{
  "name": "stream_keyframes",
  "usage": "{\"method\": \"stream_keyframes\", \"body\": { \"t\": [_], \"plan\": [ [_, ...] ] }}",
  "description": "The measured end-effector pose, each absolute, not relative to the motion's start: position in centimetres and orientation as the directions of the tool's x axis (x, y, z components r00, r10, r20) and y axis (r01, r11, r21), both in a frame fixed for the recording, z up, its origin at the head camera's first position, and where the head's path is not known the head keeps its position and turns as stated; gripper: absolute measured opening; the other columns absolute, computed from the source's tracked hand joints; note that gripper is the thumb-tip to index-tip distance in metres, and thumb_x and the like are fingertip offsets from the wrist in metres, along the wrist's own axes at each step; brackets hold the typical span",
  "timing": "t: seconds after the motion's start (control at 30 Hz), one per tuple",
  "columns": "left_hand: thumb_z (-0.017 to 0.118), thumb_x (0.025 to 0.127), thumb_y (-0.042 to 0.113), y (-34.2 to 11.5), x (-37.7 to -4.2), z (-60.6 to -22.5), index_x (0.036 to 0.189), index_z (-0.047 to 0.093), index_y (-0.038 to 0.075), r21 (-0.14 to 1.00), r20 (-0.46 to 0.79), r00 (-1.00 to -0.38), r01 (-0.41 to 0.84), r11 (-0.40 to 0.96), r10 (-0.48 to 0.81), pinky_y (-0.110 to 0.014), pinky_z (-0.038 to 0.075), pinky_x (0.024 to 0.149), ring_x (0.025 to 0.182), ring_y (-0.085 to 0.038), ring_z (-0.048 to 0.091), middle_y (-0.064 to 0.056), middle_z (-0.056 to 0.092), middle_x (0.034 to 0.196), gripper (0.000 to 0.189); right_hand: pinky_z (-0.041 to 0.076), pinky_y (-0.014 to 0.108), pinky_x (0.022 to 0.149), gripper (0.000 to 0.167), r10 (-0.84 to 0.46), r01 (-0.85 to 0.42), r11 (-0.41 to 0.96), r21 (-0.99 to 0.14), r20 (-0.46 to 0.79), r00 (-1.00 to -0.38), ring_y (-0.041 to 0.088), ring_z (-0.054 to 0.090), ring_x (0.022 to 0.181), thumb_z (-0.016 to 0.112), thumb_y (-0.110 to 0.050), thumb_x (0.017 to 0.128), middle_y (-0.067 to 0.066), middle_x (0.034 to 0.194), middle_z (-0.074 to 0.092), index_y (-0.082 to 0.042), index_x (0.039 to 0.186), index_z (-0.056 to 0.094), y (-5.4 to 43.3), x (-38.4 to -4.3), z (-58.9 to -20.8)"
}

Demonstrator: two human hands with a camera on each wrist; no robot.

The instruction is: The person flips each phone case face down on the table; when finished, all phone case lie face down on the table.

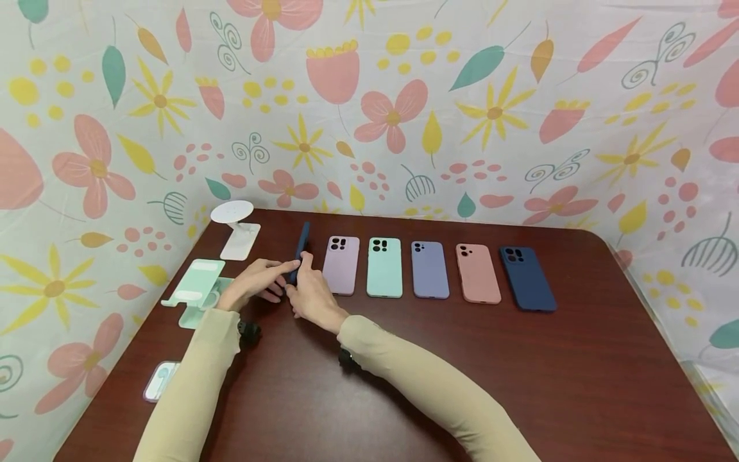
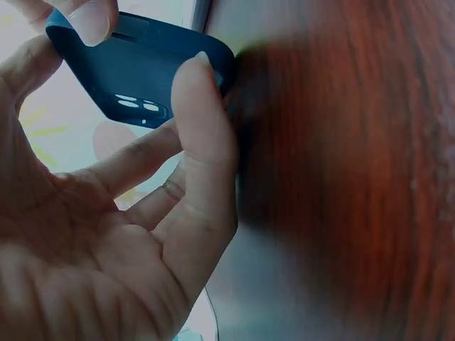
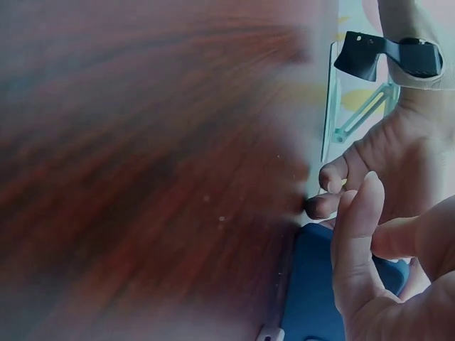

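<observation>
A dark blue phone case [image 1: 303,239] stands tilted on its long edge at the left end of the row of cases. My left hand [image 1: 254,282] pinches its near end, and the left wrist view shows the thumb [image 2: 202,106] at the case's corner. From the other side my right hand [image 1: 314,296] grips the same end, its fingertip [image 2: 92,25] over the rim. The hollow inside of the case [image 2: 142,67] and its camera cutouts show in the left wrist view. In the right wrist view, my right fingers partly hide its back [image 3: 313,291].
A lilac case [image 1: 340,266], mint case [image 1: 384,268], periwinkle case [image 1: 430,269], pink case [image 1: 478,274] and another blue case [image 1: 528,279] lie rightward. Leftward are a white stand [image 1: 240,240], a mint stand [image 1: 199,282] and a small clear-edged case [image 1: 160,382].
</observation>
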State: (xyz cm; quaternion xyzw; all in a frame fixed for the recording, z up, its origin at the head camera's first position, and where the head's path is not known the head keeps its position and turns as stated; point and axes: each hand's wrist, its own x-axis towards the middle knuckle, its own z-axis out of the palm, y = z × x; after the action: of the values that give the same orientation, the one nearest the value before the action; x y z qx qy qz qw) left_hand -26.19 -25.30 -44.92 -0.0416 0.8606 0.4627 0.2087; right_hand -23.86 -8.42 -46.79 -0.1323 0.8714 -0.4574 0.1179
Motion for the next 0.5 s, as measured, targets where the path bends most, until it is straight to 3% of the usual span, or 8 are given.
{"method": "stream_keyframes", "body": {
  "t": [0.2, 0.5],
  "plan": [
    [0.062, 0.106, 0.058, -26.0, -26.5, -45.0, 0.141, 0.064, -0.007, 0.806, -0.39, -0.908, -0.258, 0.533, 0.152, -0.032, 0.069, 0.078, 0.08, -0.014, 0.076, -0.011, 0.075, 0.106, 0.074, 0.06, 0.031, 0.047, 0.081, -0.353, -0.05, 0.485, -0.873, -0.143, -0.925, 0.018, 0.068, 0.044, 0.069, -0.008, 0.106, 0.009, 0.068, 0.068, -0.003, 0.169, 0.018, -8.6, -24.4, -46.8],
    [0.073, 0.105, 0.04, -26.3, -26.3, -43.8, 0.152, 0.055, -0.005, 0.865, -0.321, -0.942, -0.251, 0.434, 0.095, -0.023, 0.066, 0.073, 0.077, -0.008, 0.073, -0.007, 0.075, 0.104, 0.067, 0.061, 0.029, 0.049, 0.082, -0.364, 0.007, 0.524, -0.852, -0.231, -0.902, 0.017, 0.069, 0.043, 0.074, -0.011, 0.104, 0.009, 0.062, 0.07, -0.002, 0.169, 0.024, -9.2, -26.0, -48.4]
  ]
}}
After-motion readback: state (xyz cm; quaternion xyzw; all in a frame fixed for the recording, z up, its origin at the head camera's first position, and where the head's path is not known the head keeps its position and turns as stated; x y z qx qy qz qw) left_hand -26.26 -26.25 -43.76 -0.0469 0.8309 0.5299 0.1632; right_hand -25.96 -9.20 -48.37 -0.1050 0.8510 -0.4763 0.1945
